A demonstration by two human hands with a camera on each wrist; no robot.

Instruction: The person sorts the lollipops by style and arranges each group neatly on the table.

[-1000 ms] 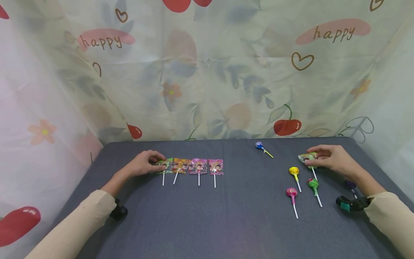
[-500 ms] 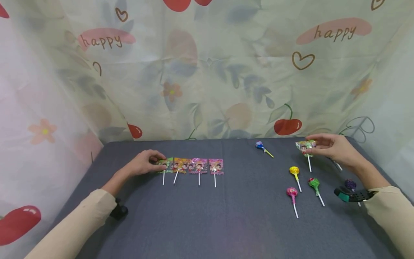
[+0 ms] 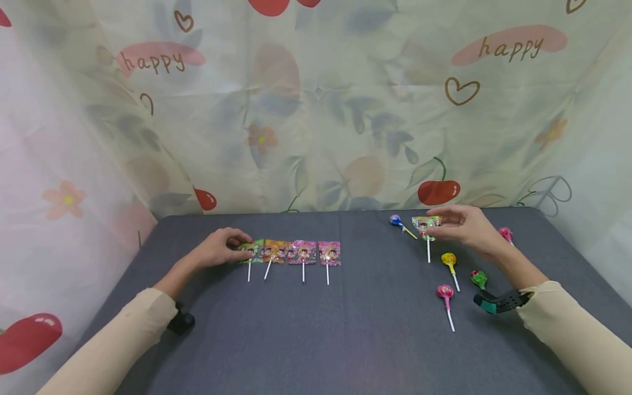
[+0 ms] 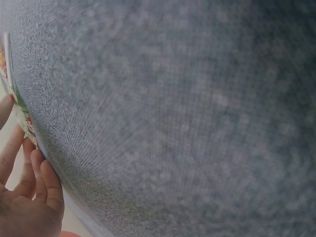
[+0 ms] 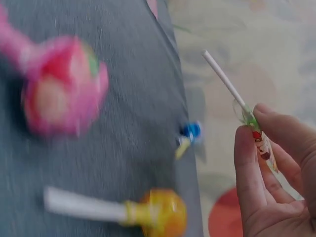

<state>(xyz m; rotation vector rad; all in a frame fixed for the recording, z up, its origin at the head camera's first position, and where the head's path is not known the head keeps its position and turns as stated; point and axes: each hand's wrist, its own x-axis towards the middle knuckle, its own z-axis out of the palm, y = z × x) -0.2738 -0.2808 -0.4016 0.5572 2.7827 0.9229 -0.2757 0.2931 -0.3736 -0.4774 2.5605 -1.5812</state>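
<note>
Right hand [image 3: 469,230]: fingers pinching flat-wrapped lollipop [image 3: 423,226], held above grey surface [image 3: 316,329], near blue lollipop [image 3: 396,220].
Left hand [image 3: 216,248]: fingers pinching green lollipop [image 3: 254,251], left end of four-lollipop row [image 3: 302,252].

The left sleeve [image 3: 113,340] and the right sleeve [image 3: 575,329] are made of plain cream-beige cloth, softly creased, and are ended at the wrists. At the left wrist, a rounded black device [image 3: 181,321] is worn. At the right wrist, a black strap [image 3: 508,301] is worn, pierced by small holes and marked with a teal patch [image 3: 487,307]. The left hand [image 3: 217,249] and right hand [image 3: 469,229] are bare.
</note>
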